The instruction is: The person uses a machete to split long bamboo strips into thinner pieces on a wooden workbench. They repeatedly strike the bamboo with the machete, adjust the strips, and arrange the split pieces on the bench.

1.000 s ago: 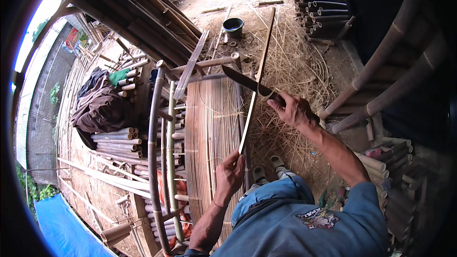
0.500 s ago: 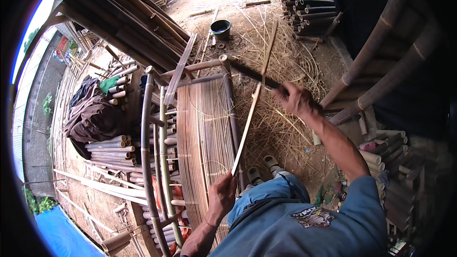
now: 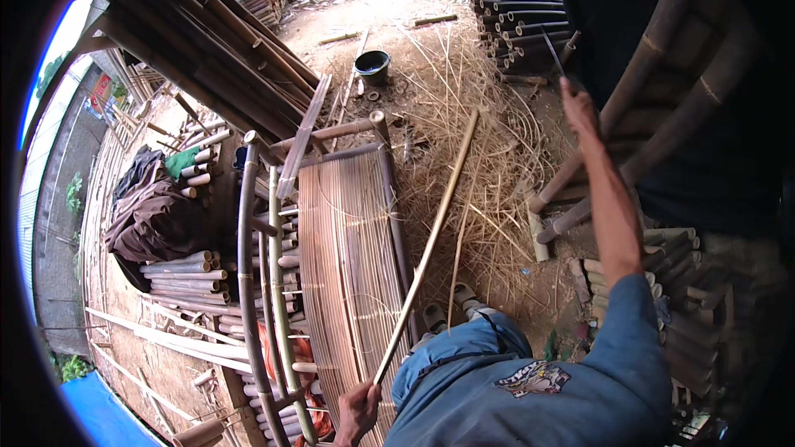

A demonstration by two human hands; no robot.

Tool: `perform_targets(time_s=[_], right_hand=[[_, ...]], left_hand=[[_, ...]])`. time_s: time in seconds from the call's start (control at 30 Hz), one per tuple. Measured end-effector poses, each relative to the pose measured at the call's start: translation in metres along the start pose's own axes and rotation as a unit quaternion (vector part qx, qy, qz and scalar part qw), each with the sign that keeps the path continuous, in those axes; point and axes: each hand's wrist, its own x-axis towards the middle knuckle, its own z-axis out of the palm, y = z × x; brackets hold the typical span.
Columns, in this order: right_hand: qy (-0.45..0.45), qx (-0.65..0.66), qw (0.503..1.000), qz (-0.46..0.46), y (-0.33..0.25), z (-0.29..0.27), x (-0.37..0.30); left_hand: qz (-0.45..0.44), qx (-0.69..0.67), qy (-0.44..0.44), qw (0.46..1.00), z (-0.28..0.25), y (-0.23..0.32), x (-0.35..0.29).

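My left hand [image 3: 359, 410] is closed around the lower end of a long, pale bamboo strip [image 3: 433, 242], which slants up and away to the right over the ground. Out at the far right, my arm stretched, my right hand [image 3: 580, 109] grips a long-bladed knife [image 3: 552, 51]; its blade points up and left, apart from the strip. A thin bamboo shaving [image 3: 455, 281] hangs below the strip, close to my legs. Just left of the strip lies a bamboo bench [image 3: 348, 232] topped with narrow slats.
Shavings [image 3: 497, 199] litter the ground. A dark bucket [image 3: 373, 68] stands beyond the bench. Stacked bamboo poles [image 3: 530, 12] lie at the far right, with thick leaning poles [image 3: 638, 91] nearer. Dark cloth [image 3: 157, 211] covers bamboo on the left.
My right hand has swung the knife away from the strip, up and right. The left hand has drawn back toward me with the strip, and a thin shaving now hangs beneath it.
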Motion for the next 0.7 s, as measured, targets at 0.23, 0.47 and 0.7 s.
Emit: perform_targets(time_s=[0.23, 0.47, 0.7], right_hand=[[-0.164, 0.100, 0.952, -0.238, -0.074, 0.029, -0.184], [-0.179, 0.140, 0.860, -0.458, -0.080, 0.055, -0.307], [-0.196, 0.133, 0.873, -0.427, -0.084, 0.038, -0.283]], left_hand=[[-0.028, -0.269, -0.023, 0.962, 0.017, 0.062, 0.110], [-0.004, -0.350, -0.044, 0.936, 0.024, 0.118, 0.158], [-0.005, -0.316, -0.032, 0.948, 0.024, 0.122, 0.127]])
